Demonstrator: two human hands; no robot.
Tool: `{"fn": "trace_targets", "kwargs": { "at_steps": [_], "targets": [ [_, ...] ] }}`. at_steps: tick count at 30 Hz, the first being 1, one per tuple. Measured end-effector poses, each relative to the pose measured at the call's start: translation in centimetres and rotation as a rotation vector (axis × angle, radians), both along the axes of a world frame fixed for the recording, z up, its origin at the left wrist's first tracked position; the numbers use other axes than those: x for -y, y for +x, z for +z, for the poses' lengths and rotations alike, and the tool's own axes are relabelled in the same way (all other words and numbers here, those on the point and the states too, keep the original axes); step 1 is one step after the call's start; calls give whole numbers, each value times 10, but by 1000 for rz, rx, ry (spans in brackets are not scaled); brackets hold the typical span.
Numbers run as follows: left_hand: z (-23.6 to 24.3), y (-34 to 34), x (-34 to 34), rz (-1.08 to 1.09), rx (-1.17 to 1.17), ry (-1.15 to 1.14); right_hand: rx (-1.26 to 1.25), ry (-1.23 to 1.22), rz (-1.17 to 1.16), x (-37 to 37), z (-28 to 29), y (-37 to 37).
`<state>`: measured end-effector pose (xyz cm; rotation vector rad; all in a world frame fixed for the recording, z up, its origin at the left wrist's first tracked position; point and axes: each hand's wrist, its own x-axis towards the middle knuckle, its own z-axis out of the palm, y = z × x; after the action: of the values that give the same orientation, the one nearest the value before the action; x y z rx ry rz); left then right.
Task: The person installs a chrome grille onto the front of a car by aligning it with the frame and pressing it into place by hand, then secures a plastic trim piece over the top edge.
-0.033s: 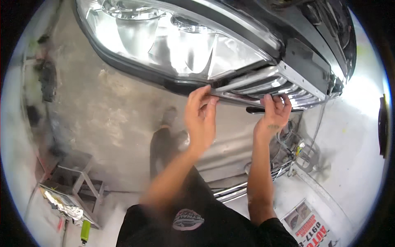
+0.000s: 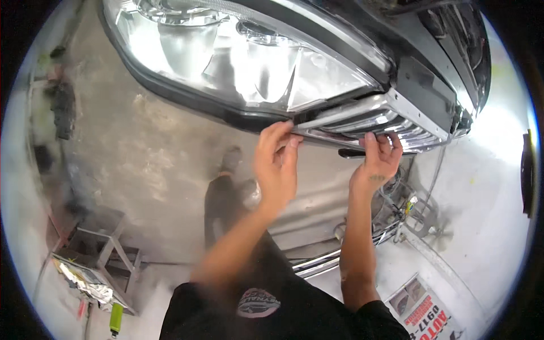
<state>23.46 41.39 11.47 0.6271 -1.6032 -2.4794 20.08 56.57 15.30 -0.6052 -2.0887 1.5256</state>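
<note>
My left hand is drawn narrow, thumb and forefinger pinching the left end of the slatted chrome grille at its lower edge. My right hand, just to the right of it, has its fingers half curled and their tips against the grille's lower edge; I can't tell whether they clamp it or only rest there. So the grille sits right at my fingertips, reaching from my left hand across and past my right one, its bright slats slanting beyond my knuckles. Just beside my right thumb, on its left, a short black piece shows under the grille.

Beyond my left hand and off to its left spreads the big clear headlight, with a dark strip curving along its near edge and ending close to my left fingertips. Beyond my right hand stands a dark body panel.

Behind my right forearm, long chrome bars lie low down. Well to the left of my left forearm, and nearer to me, are a metal step stand, a crumpled white cloth and a green bottle.
</note>
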Motion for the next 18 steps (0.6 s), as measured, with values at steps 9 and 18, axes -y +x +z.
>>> {"fn": "trace_targets", "kwargs": {
  "at_steps": [9,18],
  "targets": [
    [0,-4,14,-93,61,5,27,22,60,-2,2,-1],
    [2,-1,13,-103,113,102,20,23,94,-9,3,2]
  ]
}}
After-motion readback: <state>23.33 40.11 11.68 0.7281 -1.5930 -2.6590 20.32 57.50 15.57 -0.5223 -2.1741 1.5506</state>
